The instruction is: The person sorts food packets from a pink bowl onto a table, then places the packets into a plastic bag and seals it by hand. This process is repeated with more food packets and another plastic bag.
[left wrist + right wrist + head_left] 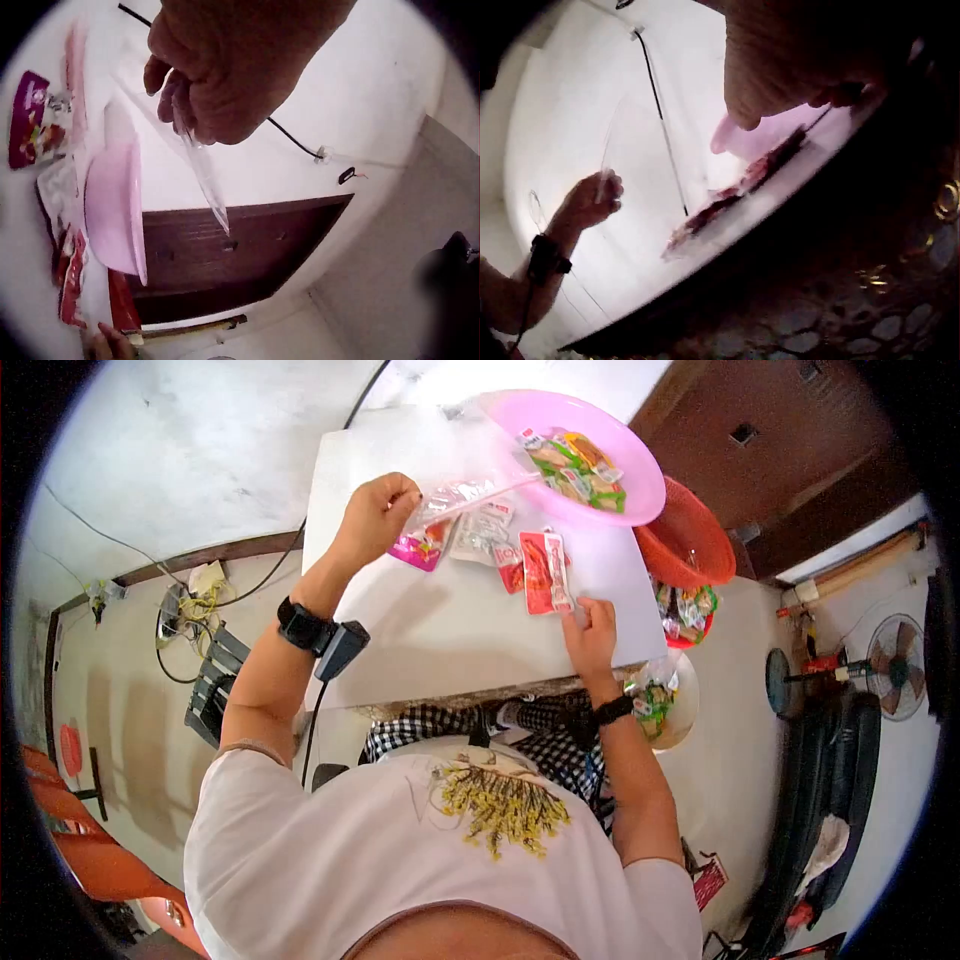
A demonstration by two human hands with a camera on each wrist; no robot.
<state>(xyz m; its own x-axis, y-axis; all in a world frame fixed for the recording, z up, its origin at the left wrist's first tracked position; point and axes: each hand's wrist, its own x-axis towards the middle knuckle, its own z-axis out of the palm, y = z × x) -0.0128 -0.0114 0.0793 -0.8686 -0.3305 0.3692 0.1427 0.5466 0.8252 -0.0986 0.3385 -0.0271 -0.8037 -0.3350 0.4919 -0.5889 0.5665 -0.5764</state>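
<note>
The left hand [378, 518] is raised over the white table [400, 645] and pinches a clear plastic bag [201, 174], which hangs from its fingers in the left wrist view. Below it lie a purple packet [424, 546] and a silvery packet [481, 532]. To their right, two red packets overlap, the upper one [545, 573] with its lower end at the fingertips of the right hand [592, 642]. That hand is low at the table's front right; whether it grips the packet is hard to tell.
A pink basin [640, 465] with green and orange packets stands at the table's back right. Beside it are a red basket [705, 550], another red container of packets [690, 622] and a pale bucket [680, 710] below the table edge. A fan [893, 668] stands far right.
</note>
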